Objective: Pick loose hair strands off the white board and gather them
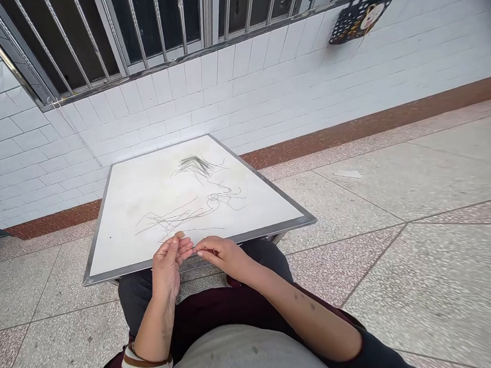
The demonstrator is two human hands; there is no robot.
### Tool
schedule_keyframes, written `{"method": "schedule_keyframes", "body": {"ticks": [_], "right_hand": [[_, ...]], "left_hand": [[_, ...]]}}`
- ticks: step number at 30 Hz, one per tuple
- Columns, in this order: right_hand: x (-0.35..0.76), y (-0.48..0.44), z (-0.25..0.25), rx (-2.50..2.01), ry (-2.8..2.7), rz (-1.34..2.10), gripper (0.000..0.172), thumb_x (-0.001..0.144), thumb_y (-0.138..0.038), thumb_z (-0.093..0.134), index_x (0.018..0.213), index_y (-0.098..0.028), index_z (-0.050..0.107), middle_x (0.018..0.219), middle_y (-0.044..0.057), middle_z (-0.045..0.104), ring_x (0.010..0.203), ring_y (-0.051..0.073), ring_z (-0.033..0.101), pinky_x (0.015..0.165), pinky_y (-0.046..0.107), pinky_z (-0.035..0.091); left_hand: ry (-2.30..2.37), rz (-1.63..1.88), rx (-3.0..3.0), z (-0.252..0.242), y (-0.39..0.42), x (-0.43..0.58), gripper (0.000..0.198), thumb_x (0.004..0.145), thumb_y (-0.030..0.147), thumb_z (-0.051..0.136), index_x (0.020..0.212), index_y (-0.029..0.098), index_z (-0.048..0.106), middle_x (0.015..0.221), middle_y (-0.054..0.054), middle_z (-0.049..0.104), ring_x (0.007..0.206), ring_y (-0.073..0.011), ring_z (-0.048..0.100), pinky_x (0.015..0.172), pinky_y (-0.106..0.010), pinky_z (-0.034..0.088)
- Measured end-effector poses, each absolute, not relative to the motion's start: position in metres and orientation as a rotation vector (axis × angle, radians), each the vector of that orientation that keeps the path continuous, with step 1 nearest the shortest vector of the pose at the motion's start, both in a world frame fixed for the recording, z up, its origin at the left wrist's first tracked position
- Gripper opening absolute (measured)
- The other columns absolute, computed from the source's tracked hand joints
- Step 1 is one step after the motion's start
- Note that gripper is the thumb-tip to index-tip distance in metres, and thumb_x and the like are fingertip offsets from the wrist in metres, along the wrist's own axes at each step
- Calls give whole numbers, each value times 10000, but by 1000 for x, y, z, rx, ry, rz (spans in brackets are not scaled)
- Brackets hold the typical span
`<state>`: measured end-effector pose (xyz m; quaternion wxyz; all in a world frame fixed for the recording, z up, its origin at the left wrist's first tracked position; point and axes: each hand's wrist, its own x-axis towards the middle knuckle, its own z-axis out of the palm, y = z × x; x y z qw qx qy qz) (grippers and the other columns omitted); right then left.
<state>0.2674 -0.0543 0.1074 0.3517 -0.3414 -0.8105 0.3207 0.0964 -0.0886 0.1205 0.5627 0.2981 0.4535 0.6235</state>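
A white board (146, 202) with a metal rim rests on my knees. Thin dark hair strands (188, 213) lie scattered across it, with a denser tuft of hair (194, 164) near its far edge. My left hand (169, 265) and my right hand (220, 254) meet at the board's near edge, fingertips pinched together and almost touching each other. Something very fine seems held between them, too thin to make out. Both hands are closed in a pinch.
A white tiled wall (264, 87) with a barred window (134, 29) stands behind the board. A dark hanging basket (358, 19) hangs on the bars at the upper right. Speckled floor tiles (421, 239) spread to the right, with a small white scrap (348, 173) lying there.
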Motion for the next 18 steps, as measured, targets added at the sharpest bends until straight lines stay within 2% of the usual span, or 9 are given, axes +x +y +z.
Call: {"method": "schedule_keyframes", "body": {"ticks": [5,8,10,13,15,18], "right_hand": [[275,-59,111,-1016,-2016,918,186,909,-307,484,850,-218,636,726,-11,598,597,121,494,545,230,383],[281,-61,110,-1037,-2004,911,164,900,-272,479,877,-221,633,730,-11,593,591,120,488,541,227,377],[283,-62,110,-1029,-2024,858,156,894,-245,478,885,-224,632,770,0,609,623,125,509,563,231,391],[283,-65,111,-1015,-2064,774,148,887,-218,480,878,-225,628,809,11,620,646,129,524,582,236,404],[282,-67,113,-999,-2085,754,147,888,-209,481,880,-228,626,807,9,619,638,128,521,580,236,404],[280,-70,116,-963,-2111,779,149,896,-201,474,886,-230,620,791,-1,610,631,123,513,584,232,403]], "left_hand": [[1112,1540,676,120,-90,80,401,782,436,700,1027,118,693,923,-120,746,860,-206,712,824,-360,543],[1190,1624,672,120,-91,66,390,789,426,693,1029,119,687,903,-108,740,812,-179,706,798,-337,544],[1288,1704,749,121,-94,60,372,806,434,667,1014,126,684,993,-117,724,818,-179,697,787,-342,545],[1508,1773,1108,127,-103,60,328,835,392,639,1086,183,665,1159,-102,677,974,-212,665,897,-395,509],[1613,1679,1557,132,-109,65,316,848,326,630,1150,236,652,1124,-72,694,1056,-224,631,1007,-443,436],[1556,1418,2225,134,-114,77,329,873,220,587,1190,291,644,981,-29,731,985,-199,652,1114,-499,303]]}}
